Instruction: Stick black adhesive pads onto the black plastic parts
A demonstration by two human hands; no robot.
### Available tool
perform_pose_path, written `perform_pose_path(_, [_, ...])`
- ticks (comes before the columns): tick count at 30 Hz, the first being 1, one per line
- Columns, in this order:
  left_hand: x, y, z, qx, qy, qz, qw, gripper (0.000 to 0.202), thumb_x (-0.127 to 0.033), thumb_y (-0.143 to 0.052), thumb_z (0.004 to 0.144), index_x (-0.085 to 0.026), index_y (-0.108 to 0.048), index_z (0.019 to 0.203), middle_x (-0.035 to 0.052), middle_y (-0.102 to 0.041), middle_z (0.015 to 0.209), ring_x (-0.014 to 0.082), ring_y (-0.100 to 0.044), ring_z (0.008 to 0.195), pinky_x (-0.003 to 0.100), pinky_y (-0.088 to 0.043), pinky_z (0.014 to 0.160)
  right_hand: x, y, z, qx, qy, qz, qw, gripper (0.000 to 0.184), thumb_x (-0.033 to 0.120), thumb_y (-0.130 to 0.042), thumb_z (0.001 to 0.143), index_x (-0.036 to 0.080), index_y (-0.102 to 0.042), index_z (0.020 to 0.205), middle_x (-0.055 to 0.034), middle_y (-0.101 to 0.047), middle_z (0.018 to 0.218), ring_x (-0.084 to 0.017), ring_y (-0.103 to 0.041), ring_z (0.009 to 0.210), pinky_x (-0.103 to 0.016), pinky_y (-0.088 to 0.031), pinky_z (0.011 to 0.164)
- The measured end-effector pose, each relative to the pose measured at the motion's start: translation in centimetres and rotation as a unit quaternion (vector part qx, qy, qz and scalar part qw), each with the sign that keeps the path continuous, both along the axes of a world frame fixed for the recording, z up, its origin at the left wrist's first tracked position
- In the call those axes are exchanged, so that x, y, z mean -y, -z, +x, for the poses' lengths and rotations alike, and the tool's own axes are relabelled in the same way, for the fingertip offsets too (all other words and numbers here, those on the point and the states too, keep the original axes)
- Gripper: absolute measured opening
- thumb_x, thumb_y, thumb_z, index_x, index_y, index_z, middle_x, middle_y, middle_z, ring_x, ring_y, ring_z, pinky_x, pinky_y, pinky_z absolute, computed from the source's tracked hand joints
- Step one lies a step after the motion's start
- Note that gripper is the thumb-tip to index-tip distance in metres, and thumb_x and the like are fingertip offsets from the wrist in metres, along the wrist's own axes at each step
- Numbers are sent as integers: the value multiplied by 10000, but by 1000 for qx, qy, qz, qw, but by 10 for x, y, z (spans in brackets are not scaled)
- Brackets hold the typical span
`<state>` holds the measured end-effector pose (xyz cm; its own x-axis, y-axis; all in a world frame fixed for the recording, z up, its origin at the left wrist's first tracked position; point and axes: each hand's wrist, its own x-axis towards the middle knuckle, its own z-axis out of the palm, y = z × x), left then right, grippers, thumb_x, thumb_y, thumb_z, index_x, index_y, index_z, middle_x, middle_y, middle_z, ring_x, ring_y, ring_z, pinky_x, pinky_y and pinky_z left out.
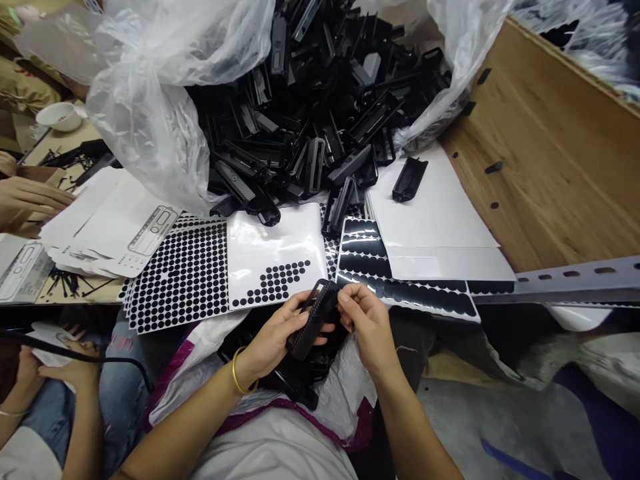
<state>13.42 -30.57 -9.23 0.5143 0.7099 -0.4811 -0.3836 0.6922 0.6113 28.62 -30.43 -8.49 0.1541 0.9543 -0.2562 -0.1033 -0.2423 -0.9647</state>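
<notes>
My left hand [274,339] grips a black ribbed plastic part [314,319] just below the table's front edge, fingers wrapped round it. My right hand [364,319] is pinched at the part's upper end, fingertips touching it; what the pinch holds is too small to see. A gold bangle [239,373] is on my left wrist. Just beyond my hands lie white sheets of black round stickers [274,257] and sheets of black oval stickers [400,283]. A big heap of the same black plastic parts [310,113] spills out of a clear plastic bag [150,100].
A bag with more black parts [300,383] rests in my lap. One loose part [410,179] lies on white sheets at right. Another person's hand [30,197] rests on the table at far left, other hands [60,363] lower left. A wooden board [550,147] and metal rail [575,280] stand at right.
</notes>
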Motion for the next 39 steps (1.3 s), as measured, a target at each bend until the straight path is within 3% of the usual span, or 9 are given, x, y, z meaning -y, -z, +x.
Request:
perform_pose_path(16, [4,-3,-2,-15,1,8,1000,375,-299,-619,797,-229,-558,1160,81,-648,1080,244,-649,970,362,-524,832,-1,-2,-2,82,-10,3,997,173,327,-551,778,204,-483,677,40,-450,605,-99,-402,521,-213,-312,451])
perform_pose_path(24, [0,-1,9,-128,12,52,990,446,-403,-611,775,-195,-524,1160,72,-652,961,189,-683,679,291,-559,568,-2,2,-6,138,-26,21,990,152,295,-548,770,194,-511,663,29,-513,595,-109,-460,526,-227,-361,492])
perform_pose_path(33, [0,1,8,-203,34,112,972,382,-377,-547,814,-199,-485,1147,49,-627,967,148,-663,624,272,-562,549,1,10,-12,184,-20,26,982,123,281,-507,792,196,-501,703,30,-519,597,-113,-474,517,-235,-374,497])
perform_pose_path(39, [5,6,10,-220,20,132,966,348,-377,-517,825,-209,-468,1126,61,-617,1025,155,-654,651,298,-563,558,6,12,-18,269,-13,80,960,38,225,-493,805,212,-460,793,27,-524,679,-125,-508,586,-255,-410,569])
